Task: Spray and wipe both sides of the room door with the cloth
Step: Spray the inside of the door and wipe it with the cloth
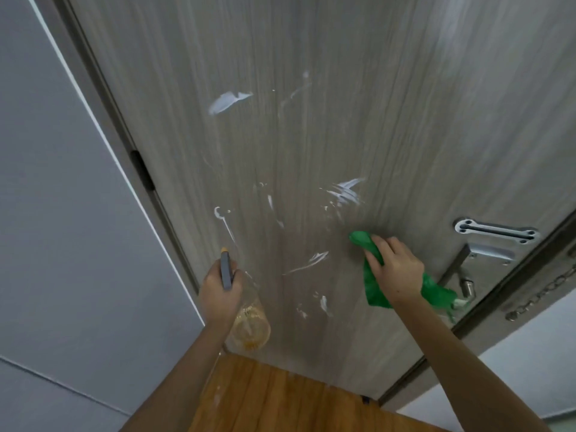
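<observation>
Wood floor [280, 400] at 6 o'clock; left hand [219, 294] grips spray bottle [246, 319], fingers curled round its neck; right hand [396, 272] at 4 o'clock presses green cloth [372, 285] on door [311, 135], fingers wrapped over it; foam smears [227, 102] mid-door, handle [486, 254] at 3 o'clock

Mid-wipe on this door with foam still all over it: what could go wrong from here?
1. White foam patches sit well above the green cloth; they could be missed or dry into streaks.
2. The cloth's loose tail hangs near the door handle and chain, so it may snag.
3. The left hand holds the spray bottle close to the door; it could knock against it.
</observation>
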The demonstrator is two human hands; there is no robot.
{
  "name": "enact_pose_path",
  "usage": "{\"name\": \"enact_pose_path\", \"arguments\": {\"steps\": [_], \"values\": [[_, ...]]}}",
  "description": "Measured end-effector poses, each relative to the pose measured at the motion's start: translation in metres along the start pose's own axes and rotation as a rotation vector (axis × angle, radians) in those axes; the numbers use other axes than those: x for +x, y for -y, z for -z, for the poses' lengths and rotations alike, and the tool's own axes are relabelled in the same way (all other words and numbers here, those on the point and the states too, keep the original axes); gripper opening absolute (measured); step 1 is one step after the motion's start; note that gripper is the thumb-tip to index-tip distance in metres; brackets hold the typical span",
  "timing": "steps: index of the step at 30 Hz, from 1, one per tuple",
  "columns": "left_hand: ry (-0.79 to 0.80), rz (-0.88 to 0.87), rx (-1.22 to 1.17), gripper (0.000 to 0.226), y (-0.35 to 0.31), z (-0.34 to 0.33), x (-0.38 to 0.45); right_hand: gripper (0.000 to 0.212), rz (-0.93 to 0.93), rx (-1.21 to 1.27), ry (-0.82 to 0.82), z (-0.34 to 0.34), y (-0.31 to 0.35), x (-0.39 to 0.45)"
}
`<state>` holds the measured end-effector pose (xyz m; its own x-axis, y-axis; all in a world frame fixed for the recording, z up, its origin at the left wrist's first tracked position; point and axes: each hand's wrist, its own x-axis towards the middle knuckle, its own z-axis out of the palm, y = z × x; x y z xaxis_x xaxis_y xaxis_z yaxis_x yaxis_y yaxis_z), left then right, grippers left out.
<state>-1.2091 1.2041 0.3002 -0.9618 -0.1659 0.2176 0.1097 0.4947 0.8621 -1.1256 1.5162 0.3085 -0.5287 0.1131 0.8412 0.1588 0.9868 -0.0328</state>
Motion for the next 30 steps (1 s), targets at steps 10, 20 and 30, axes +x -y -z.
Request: {"name": "enact_pose_path", "arguments": {"steps": [10, 20, 30], "values": [[-0.039, -0.003, 0.021, 0.020, 0.016, 0.028, 0.035, 0.029, 0.240, -0.071, 0.045, -0.037, 0.018, 0.061], [0.002, -0.004, 0.088, 0.012, 0.018, 0.018, 0.048, 0.023, 0.342, -0.121, 0.060, -0.045, 0.010, 0.063], [0.059, -0.053, 0.119, 0.020, 0.024, 0.000, 0.040, 0.024, 0.290, -0.136, 0.109, -0.040, 0.015, 0.063]]}}
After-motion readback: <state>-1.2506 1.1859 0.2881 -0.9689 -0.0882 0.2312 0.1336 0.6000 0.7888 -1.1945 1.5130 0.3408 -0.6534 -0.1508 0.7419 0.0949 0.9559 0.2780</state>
